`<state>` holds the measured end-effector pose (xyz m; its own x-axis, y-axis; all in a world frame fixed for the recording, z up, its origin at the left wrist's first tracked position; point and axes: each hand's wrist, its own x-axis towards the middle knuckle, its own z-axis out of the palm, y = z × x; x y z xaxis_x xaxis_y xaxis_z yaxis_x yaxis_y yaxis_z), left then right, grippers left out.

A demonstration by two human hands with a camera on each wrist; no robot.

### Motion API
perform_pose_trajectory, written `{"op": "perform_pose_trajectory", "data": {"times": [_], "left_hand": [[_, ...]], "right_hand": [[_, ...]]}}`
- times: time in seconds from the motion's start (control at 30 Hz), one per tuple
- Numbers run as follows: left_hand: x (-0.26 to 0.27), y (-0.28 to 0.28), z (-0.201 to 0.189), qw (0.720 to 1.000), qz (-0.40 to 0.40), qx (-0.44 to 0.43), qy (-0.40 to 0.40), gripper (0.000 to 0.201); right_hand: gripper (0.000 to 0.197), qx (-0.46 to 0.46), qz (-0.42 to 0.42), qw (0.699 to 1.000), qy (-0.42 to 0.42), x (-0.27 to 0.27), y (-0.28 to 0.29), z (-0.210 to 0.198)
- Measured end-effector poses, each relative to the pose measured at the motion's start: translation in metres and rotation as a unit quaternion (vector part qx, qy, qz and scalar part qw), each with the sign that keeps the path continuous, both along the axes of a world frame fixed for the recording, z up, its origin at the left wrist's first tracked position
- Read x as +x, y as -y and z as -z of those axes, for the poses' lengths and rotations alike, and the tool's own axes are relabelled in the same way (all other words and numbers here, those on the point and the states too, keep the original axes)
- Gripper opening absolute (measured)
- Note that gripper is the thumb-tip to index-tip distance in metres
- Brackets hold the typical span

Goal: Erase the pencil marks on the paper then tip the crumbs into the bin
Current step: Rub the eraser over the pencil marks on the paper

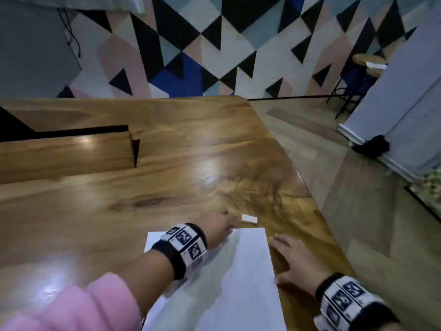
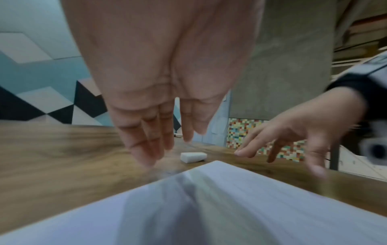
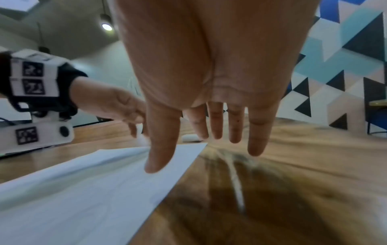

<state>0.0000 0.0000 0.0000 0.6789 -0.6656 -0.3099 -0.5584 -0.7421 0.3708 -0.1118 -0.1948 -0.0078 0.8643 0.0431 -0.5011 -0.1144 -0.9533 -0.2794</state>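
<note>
A white sheet of paper (image 1: 238,271) lies on the wooden table (image 1: 167,163) near its front right corner. A small white eraser (image 1: 249,218) sits on the wood just past the paper's far edge, also visible as the eraser (image 2: 193,157) and the eraser (image 3: 191,138). My left hand (image 1: 223,229) hovers over the paper's far edge with straight fingers, holding nothing; the eraser is a short way ahead of its fingertips (image 2: 146,159). My right hand (image 1: 293,259) is spread over the table at the paper's right edge, fingers (image 3: 254,145) straight and empty. The frames are blurred; no pencil marks show.
The table's right edge (image 1: 317,211) runs close beside my right hand, with floor beyond. A raised wooden block (image 1: 66,156) stands at the table's left. A stool (image 1: 358,75) and a white panel (image 1: 405,103) stand at the far right. No bin is in view.
</note>
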Motion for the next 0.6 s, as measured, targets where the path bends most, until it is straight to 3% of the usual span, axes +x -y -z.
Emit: {"op": "perform_pose_trajectory", "data": {"times": [0.17, 0.33, 0.6], "left_hand": [[0.020, 0.048, 0.019, 1.000, -0.005, -0.010, 0.020, 0.036], [0.025, 0.056, 0.037, 0.999, -0.035, 0.006, 0.035, 0.030], [0.013, 0.044, 0.016, 0.995, -0.086, -0.044, 0.010, 0.019]], "right_hand": [[0.106, 0.004, -0.004, 1.000, 0.018, 0.009, -0.002, 0.020], [0.112, -0.015, -0.026, 0.999, 0.019, 0.006, -0.002, 0.031], [0.113, -0.005, -0.056, 0.998, 0.004, 0.010, 0.008, 0.036]]}}
